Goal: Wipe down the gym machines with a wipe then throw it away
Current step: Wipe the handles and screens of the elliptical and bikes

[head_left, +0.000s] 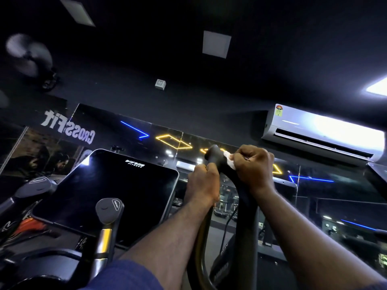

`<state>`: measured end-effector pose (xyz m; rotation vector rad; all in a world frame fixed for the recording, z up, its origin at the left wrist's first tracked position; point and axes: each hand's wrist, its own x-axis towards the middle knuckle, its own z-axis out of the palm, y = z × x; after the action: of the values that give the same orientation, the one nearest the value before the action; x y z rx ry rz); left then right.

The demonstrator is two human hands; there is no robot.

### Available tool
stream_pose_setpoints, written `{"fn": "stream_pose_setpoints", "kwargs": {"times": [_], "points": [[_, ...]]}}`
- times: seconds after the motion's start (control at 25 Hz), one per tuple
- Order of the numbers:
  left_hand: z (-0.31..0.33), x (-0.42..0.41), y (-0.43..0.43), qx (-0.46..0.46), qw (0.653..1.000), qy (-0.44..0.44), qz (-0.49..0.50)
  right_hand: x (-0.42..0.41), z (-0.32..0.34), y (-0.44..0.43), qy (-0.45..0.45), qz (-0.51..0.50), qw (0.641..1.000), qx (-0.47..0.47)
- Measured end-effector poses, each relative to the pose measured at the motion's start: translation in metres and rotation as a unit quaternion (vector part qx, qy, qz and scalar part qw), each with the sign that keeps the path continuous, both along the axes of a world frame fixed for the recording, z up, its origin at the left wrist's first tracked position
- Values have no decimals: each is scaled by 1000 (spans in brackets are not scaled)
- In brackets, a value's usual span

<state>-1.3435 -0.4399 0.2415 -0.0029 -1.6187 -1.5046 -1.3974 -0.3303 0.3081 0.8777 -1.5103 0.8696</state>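
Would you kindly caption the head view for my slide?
Right hand presses a white wipe to the machine handle; left hand grips it below.

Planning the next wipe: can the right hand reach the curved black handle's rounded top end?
Likely yes: the right hand grips the white wipe just beside the rounded top end; nothing lies between.

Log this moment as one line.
left hand: grips handle | right hand: holds wipe against handle | stage: wiping, wipe not discarded
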Motion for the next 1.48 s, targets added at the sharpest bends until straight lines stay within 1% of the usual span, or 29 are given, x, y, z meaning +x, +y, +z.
{"fn": "stream_pose_setpoints", "kwargs": {"times": [0.08,0.16,0.2,0.24,0.32,0.4,0.48,0.56,0.64,0.68,0.8,0.84,0.88,1.0,1.04,1.08,1.12,1.2,1.24,1.28,1.36,1.4,1.48], "points": [[0,0,0,-6,1000,0,3,-2,-4,0,59,-23,998,22],[1,0,0,-15,1000,-3,12,0,-4,-4,108,-5,990,96],[1,1,0,-17,1000,-4,15,0,-5,-6,117,5,985,123],[1,2,-1,-18,1000,-6,20,0,-5,-6,116,15,985,131],[1,4,0,-23,999,-6,26,-2,-8,-3,108,19,989,103],[1,7,1,-30,999,-7,27,-4,-13,3,97,-15,993,63],[1,8,4,-34,999,-7,31,-5,-18,10,103,-37,993,51],[1,8,4,-28,999,-8,30,-5,-23,14,106,6,992,73],[2,7,3,-28,999,-14,31,-2,-30,18,73,58,991,93],[2,7,2,-32,999,-15,37,-2,-34,19,66,59,992,90],[2,10,3,-34,999,-9,38,-3,-44,23,111,0,994,25],[2,10,3,-31,999,-7,34,-3,-45,25,119,-7,993,19],[1,10,4,-31,999,-11,33,-4,-45,25,128,-3,991,33],[3,12,5,-23,999,-18,38,-3,-37,20,155,17,975,159],[3,14,5,-20,999,-16,37,-5,-36,17,153,22,971,181],[3,14,5,-21,999,-14,38,-5,-37,15,142,26,975,170],[3,15,7,-23,999,-11,40,-4,-39,16,129,28,983,127],[2,11,7,-24,998,-11,48,-2,-46,24,103,32,994,-4],[3,10,7,-18,999,-12,48,-2,-48,27,85,33,995,-48],[3,10,7,-11,999,-11,44,-3,-47,27,58,40,995,-65],[4,6,7,-9,998,-13,56,-11,-34,23,-29,81,996,-33],[4,5,8,-4,998,-15,68,-15,-21,20,-76,118,990,0],[4,2,10,-6,996,-21,85,-23,2,16,-171,197,963,62]]}}
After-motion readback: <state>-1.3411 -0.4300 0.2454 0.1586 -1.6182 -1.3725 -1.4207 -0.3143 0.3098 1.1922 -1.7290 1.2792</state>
